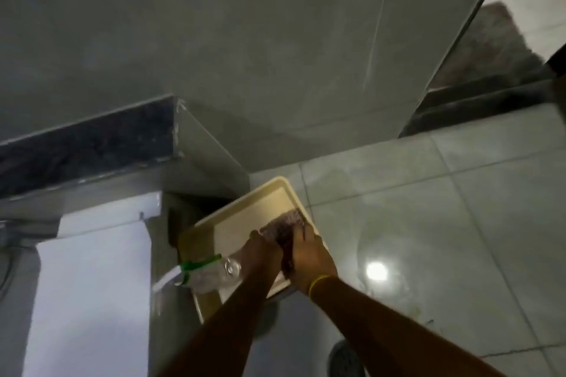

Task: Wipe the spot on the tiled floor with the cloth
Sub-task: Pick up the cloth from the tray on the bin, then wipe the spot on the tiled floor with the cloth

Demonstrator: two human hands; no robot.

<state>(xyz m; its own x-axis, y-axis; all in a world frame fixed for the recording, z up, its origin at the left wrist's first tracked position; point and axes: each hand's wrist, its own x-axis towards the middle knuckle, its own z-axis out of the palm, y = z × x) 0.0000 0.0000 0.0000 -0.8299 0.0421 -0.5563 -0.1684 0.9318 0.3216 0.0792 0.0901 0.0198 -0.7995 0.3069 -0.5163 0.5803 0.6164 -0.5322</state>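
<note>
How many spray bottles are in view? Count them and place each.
1: the spray bottle lies on its side across the tray's left edge, beside the left hand. Others may be hidden.

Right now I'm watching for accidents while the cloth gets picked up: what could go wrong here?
1. Both hands, left hand and right hand, close on the cloth above the beige tray; lifting it carelessly might tip the tray.
2. The spray bottle lies on its side at the tray's edge by the left forearm; a nudge might roll it off.
3. The tiled floor looks glossy, perhaps wet and slippery.
</note>
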